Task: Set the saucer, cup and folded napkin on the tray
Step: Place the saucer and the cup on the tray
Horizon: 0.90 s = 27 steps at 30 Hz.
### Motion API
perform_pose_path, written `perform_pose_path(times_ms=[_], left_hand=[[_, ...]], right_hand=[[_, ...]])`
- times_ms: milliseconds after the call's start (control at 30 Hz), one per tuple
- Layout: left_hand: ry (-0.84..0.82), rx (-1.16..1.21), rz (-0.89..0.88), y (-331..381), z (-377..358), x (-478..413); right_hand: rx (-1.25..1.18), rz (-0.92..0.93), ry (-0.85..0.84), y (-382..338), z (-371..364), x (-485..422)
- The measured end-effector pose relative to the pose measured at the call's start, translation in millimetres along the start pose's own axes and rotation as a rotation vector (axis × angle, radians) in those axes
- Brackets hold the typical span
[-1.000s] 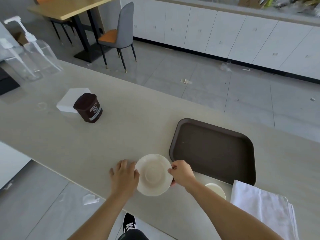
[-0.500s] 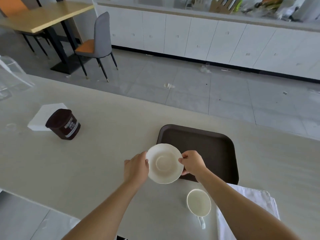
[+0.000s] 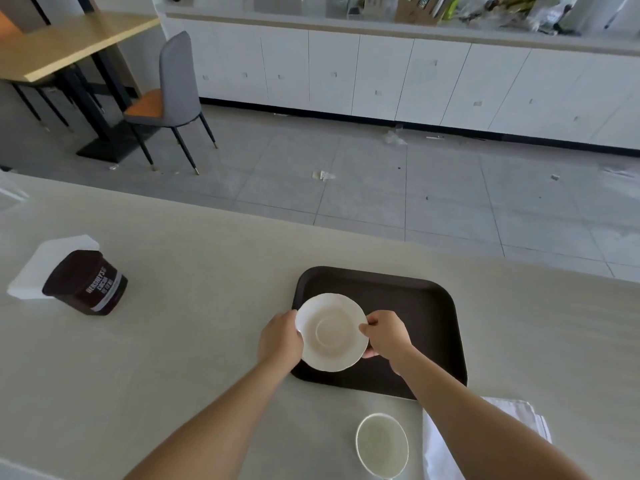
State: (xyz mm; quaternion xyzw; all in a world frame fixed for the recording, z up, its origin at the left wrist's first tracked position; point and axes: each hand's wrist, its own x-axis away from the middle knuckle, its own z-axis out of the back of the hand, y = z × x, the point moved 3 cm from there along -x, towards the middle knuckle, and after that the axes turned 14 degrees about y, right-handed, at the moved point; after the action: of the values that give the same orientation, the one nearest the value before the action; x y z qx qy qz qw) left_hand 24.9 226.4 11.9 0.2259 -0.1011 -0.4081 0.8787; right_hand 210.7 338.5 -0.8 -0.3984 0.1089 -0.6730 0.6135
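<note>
Both hands hold a white saucer (image 3: 331,332) by its rim over the left part of the dark brown tray (image 3: 420,306). My left hand (image 3: 280,341) grips its left edge and my right hand (image 3: 386,336) pinches its right edge. Whether the saucer touches the tray floor I cannot tell. A white cup (image 3: 382,445) stands upright on the counter, nearer to me than the tray. A folded white napkin (image 3: 519,415) lies to the cup's right, partly hidden under my right forearm.
A dark brown cocoa tub (image 3: 86,282) stands on the counter at the left, with a white napkin stack (image 3: 33,271) behind it. Beyond the counter's far edge are tiled floor, a grey chair (image 3: 173,95) and white cabinets.
Both hands have carried the saucer from the bare counter left of the tray to above the tray's left part. The view has shifted, bringing the cup and napkin into sight.
</note>
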Motion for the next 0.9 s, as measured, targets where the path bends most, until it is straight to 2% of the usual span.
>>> perform_pose_path(times_ms=[133,367,533,733,900], left_hand=[[0.010,-0.019,-0.004,2.1,-1.4,0.9],[0.072,-0.007,0.037,-0.5,-1.8,8.5],[0.130,0.083,0.067,-19.5,4.3,18.4],[0.139,-0.204,-0.046,-54.7,4.4,39.7],[0.114,-0.321,-0.107,-71.5,-12.4,63.1]], right_hand=[[0.004,-0.013,0.015,6.6,-4.0,-3.2],[0.037,0.070,0.043,9.0,-6.2,3.7],[0.041,0.123,0.148,15.0,2.8,11.7],[0.007,0.106,0.206,25.8,17.4,23.9],[-0.068,0.102,0.188,30.2,36.5,52.1]])
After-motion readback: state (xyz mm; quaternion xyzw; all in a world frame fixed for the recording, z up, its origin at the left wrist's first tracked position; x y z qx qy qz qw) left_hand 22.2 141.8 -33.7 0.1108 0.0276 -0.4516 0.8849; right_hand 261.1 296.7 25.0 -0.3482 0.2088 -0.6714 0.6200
